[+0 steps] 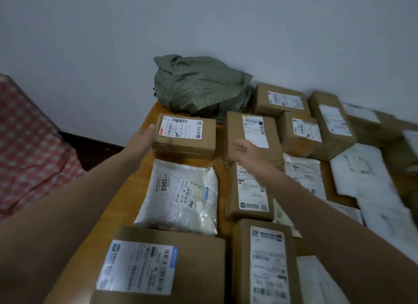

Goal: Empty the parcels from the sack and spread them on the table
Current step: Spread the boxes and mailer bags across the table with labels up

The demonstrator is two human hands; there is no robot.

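A crumpled green sack [199, 84] lies at the far end of the wooden table [135, 145], against the wall. Cardboard parcels and white mailer bags cover the table in rows. My left hand [144, 138] is stretched out with straight fingers touching the left side of a small brown box [187, 141] with a white label. My right hand [246, 152] hovers open just right of that box, over the gap before a taller brown box [251, 132]. A white padded bag [181, 195] lies below the small box.
A red-and-white checked cloth [29, 150] covers something to the left of the table. The grey wall runs behind the table. More brown boxes [280, 100] and white mailers [362, 168] fill the right side; two large boxes [162, 269] sit nearest me.
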